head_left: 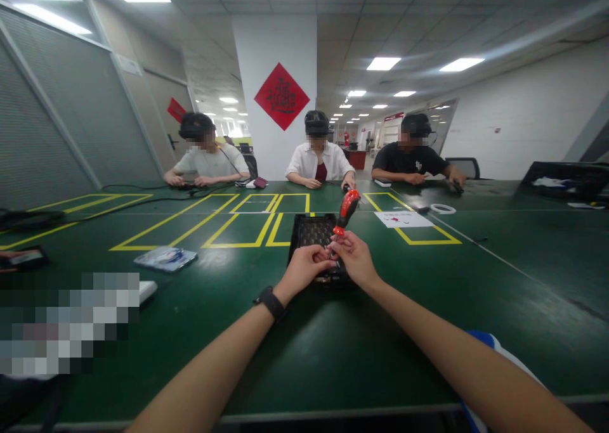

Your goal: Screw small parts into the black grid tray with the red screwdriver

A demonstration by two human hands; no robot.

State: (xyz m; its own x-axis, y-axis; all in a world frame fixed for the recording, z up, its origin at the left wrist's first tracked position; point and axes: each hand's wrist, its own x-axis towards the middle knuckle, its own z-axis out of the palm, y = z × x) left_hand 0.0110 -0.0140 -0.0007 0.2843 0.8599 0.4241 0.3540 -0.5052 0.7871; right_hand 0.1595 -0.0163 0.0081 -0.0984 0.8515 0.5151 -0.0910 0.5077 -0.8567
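Green matting marked with yellow rectangles covers a long table (143,331) in an open office, and three other people are seated along its far edge at twelve o'clock. At the centre, a black tray (311,230) of small holes is set just beyond the hands. A red-handled screwdriver (346,212) is gripped low on its shaft by the right hand (354,258), handle tilted up toward one o'clock. The left hand (304,267) is pinched closed at the tool's lower end; what is held there cannot be made out. Judged from this, work at the tip seems under way, and nothing finished is visible. A white sheet (402,219) lies at two o'clock, a plastic packet (165,258) at nine.
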